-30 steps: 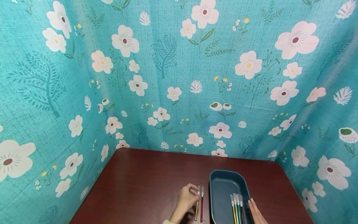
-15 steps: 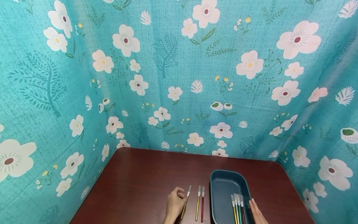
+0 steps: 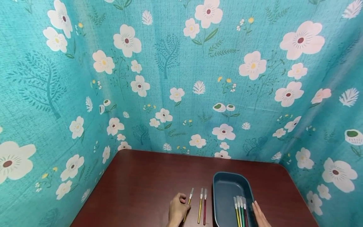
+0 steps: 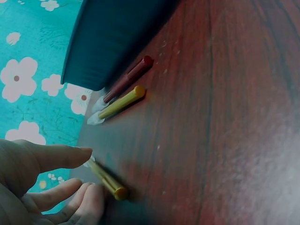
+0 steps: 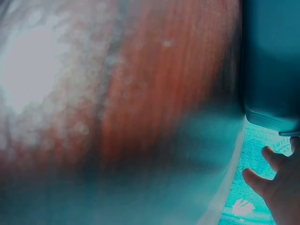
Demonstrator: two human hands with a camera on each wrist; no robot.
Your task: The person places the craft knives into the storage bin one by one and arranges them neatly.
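Observation:
My left hand (image 3: 178, 208) is beside a yellow pen-like stick (image 3: 189, 200) with a clear cap. That stick lies slightly slanted on the table. In the left wrist view, thumb and fingers are spread apart on either side of it; whether they touch it is unclear. To its right, a second yellow stick (image 3: 200, 208) and a dark red stick (image 3: 204, 209) lie side by side. A dark blue tray (image 3: 225, 189) holds several similar sticks (image 3: 240, 209), yellow, green and dark red. My right hand (image 3: 259, 214) rests with straight fingers against the tray's right wall.
The dark reddish-brown table (image 3: 141, 183) has rounded far corners. A teal flowered curtain (image 3: 181, 110) hangs behind it and along both sides. The tray stands right of the loose sticks.
My left hand has moved left, away from the yellow and red pair, and put a yellow stick down left of them. Its fingers have since loosened. The right hand stays at the tray.

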